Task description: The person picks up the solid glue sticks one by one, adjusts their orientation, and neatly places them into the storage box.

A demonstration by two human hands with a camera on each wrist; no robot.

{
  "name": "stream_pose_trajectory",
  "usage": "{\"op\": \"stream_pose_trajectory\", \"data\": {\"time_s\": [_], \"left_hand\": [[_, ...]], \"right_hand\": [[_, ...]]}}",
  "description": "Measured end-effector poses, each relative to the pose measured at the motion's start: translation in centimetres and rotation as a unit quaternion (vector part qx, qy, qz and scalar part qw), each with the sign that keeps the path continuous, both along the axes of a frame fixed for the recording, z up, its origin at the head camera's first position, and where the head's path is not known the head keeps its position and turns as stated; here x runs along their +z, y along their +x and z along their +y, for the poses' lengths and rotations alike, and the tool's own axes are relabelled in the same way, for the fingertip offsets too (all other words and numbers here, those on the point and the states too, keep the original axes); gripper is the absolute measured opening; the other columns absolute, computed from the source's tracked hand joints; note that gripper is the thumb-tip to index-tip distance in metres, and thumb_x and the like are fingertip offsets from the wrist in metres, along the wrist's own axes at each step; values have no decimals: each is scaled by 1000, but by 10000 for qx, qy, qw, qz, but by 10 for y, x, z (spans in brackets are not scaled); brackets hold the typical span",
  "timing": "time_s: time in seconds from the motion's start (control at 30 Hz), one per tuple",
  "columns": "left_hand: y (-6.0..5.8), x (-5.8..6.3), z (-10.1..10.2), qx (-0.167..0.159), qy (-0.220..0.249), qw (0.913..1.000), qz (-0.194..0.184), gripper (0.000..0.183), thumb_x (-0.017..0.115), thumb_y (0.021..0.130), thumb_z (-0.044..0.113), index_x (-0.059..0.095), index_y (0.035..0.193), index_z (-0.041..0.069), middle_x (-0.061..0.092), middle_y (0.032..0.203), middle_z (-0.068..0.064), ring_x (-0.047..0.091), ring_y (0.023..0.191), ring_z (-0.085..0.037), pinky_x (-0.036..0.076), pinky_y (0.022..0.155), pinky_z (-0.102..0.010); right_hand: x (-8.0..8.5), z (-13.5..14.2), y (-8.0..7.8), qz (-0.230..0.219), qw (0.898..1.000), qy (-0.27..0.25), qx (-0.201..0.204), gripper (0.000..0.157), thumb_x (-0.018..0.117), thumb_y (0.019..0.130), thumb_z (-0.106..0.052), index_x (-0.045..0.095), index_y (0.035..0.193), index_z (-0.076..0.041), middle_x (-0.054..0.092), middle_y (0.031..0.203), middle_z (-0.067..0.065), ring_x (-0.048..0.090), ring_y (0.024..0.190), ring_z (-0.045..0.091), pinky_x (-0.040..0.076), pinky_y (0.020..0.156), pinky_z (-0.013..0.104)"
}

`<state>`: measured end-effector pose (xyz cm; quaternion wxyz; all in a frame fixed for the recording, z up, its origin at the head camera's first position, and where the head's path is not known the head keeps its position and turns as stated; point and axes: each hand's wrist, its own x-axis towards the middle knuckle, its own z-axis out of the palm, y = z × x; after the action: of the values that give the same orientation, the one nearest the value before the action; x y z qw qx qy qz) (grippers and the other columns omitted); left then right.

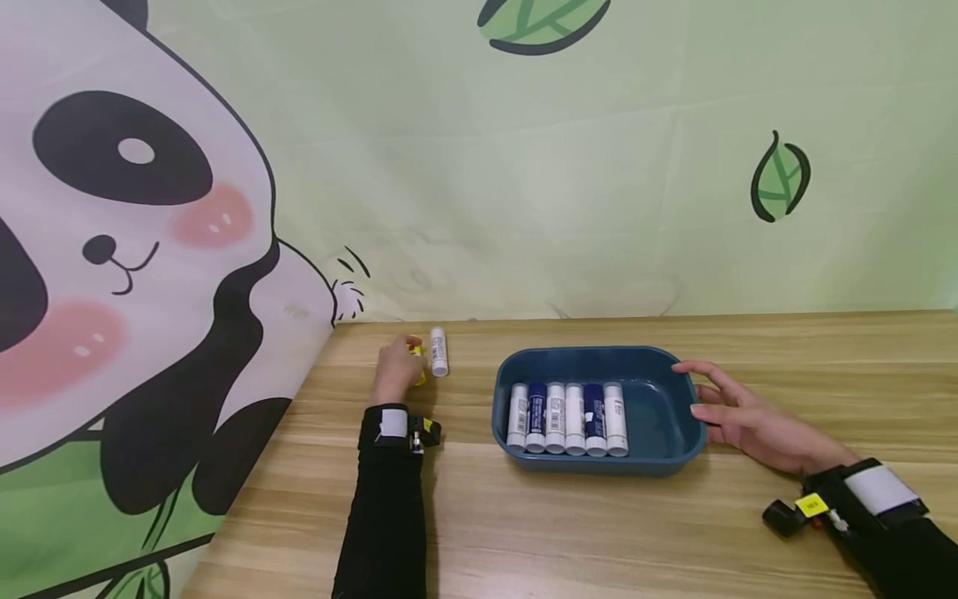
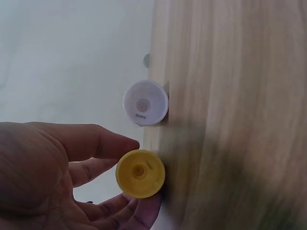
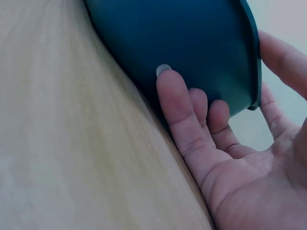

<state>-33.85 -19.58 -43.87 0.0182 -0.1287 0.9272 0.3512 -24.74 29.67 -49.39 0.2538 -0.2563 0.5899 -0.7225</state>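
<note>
My left hand [image 1: 397, 370] pinches a yellow glue stick [image 2: 140, 174] between thumb and fingers, its round end facing the left wrist camera. The hand covers much of that stick in the head view. Just to its right a white glue stick [image 1: 439, 352] lies on the table. My right hand [image 1: 748, 420] touches the right end of a blue plastic tray [image 1: 599, 467]. Its fingers rest loosely against the tray's outer wall and rim. Inside the tray several white and dark blue glue sticks [image 1: 574, 418] lie side by side in a row toward the left.
The wooden table [image 1: 524, 532] runs back to a green wall sheet [image 1: 524, 208] with a printed panda [image 1: 165, 274] on its left. Bare tray floor [image 1: 654, 416] shows to the right of the row. A strapped-on camera sits at each wrist.
</note>
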Motion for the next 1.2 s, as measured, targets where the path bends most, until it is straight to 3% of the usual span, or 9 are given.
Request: {"op": "stream_pose_trajectory", "data": {"time_s": [0.27,0.6,0.77,1.0,1.2], "left_hand": [[1,7,-2,-18,468,9985,279,46,54,104,13,50,149,3,51,144,-26,52,113,-35,46,89,-40],[0,22,5,-325,819,9941,639,47,56,100,16,54,147,7,55,143,-24,55,117,-33,43,76,-31],[3,32,15,-544,1164,9893,685,47,57,100,17,55,146,10,54,145,-22,55,120,-32,44,78,-32],[10,48,39,-1040,1461,9805,809,47,60,100,18,56,146,12,59,138,-21,60,109,-31,52,86,-41],[14,57,55,-1477,1964,9669,688,45,61,102,16,54,146,11,58,140,-20,61,110,-32,52,93,-46]], "right_hand": [[-1,0,0,-30,10000,-17,10,54,37,112,-2,29,159,-28,36,151,5,59,123,19,55,99,38],[0,1,1,-36,10000,43,-36,54,37,111,-3,29,159,-29,39,150,7,59,123,20,55,99,39],[0,0,1,-44,10000,23,-6,54,37,112,-3,29,158,-29,39,150,7,59,124,20,55,99,38],[0,0,1,-49,10000,-4,0,54,37,112,-3,30,158,-29,40,150,6,60,124,20,54,100,39],[1,0,1,-60,10000,-2,5,54,37,111,-3,30,158,-29,38,150,6,59,125,19,54,100,38]]}}
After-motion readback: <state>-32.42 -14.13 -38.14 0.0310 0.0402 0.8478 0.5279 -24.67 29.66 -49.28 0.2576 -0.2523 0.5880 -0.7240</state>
